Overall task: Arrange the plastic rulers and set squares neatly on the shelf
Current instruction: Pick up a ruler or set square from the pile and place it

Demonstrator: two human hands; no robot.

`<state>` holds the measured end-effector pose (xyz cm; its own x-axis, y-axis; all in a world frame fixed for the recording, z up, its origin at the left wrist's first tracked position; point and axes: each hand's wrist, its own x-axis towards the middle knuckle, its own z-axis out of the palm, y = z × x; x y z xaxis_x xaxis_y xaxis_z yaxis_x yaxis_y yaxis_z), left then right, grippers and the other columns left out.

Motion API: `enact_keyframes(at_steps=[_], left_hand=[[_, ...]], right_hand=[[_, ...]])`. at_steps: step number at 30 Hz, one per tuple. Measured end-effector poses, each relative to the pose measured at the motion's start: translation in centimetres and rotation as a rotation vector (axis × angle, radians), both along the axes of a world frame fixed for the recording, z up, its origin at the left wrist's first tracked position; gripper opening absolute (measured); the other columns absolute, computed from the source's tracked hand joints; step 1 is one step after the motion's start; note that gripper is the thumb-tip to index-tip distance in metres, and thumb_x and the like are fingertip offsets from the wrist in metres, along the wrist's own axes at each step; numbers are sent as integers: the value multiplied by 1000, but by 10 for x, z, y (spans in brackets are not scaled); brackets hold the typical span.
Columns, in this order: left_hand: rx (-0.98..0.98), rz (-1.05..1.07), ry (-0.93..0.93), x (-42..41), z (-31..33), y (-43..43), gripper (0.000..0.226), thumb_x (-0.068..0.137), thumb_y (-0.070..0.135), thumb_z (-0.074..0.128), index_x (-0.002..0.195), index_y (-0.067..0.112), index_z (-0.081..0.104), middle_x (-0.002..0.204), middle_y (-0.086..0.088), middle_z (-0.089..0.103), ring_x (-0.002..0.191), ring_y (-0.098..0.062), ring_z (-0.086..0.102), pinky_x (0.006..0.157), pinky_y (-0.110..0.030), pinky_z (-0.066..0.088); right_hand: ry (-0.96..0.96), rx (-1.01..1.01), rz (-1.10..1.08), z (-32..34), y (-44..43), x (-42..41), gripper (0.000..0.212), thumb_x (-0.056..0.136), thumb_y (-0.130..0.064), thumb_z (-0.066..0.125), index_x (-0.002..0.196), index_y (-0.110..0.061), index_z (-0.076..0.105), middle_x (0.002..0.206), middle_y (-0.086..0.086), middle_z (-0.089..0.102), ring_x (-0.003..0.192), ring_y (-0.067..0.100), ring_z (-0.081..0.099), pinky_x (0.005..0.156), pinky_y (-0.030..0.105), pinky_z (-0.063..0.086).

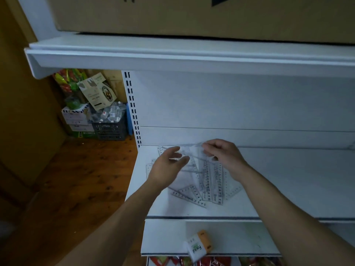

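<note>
Several clear plastic rulers [207, 189] and set squares lie in a loose, overlapping heap on the white shelf [288, 189], left of its middle. My right hand [222, 154] pinches a clear set square [190, 150] by its right corner and holds it lifted above the heap. To its left, my left hand [169, 166] hovers with straight, relaxed fingers, its fingertips at the set square's lower edge. More clear rulers [151, 164] lie flat near the shelf's left edge, partly hidden by my left hand.
An upper shelf [172, 56] carrying a large cardboard box overhangs the work area. A lower shelf [240, 239] holds a white and orange tissue pack [199, 246]. To the left, on the wooden floor, stand boxes, bags and a dark crate [109, 129] of bottles.
</note>
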<state>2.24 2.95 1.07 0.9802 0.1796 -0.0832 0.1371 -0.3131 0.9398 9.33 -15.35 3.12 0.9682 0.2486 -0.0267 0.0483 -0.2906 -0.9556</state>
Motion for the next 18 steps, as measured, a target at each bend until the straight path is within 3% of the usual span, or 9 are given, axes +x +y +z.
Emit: enact_keyframes(at_steps=[6, 9, 13, 18], left_hand=[[-386, 12, -33, -2, 8, -14, 16, 90, 9, 64, 104, 10, 69, 93, -7, 74, 86, -19, 70, 75, -25, 54], [-485, 36, -40, -3, 6, -22, 12, 89, 9, 64, 100, 9, 70, 90, -6, 75, 85, -20, 71, 74, -24, 56], [-607, 7, -18, -3, 3, -37, 14, 90, 13, 65, 102, 10, 69, 96, -5, 75, 91, -18, 71, 83, -27, 56], [-561, -62, -22, 0, 5, -73, 14, 89, 13, 65, 102, 10, 69, 93, -5, 75, 86, -15, 71, 75, -21, 56]], right_hand=[[-40, 21, 18, 6, 0, -23, 7, 88, -25, 66, 90, -29, 71, 84, -8, 73, 79, 4, 66, 69, 16, 49], [-11, 37, -45, 4, -14, -33, 9, 87, -27, 67, 93, -32, 69, 92, -7, 72, 86, 8, 67, 74, 20, 51], [45, 32, -101, 0, -44, -44, 8, 89, -22, 64, 96, -20, 70, 86, -4, 74, 72, 5, 64, 66, 21, 47], [16, 37, -189, -2, -80, -59, 6, 88, -18, 66, 85, -16, 72, 73, -1, 71, 63, 6, 59, 60, 22, 44]])
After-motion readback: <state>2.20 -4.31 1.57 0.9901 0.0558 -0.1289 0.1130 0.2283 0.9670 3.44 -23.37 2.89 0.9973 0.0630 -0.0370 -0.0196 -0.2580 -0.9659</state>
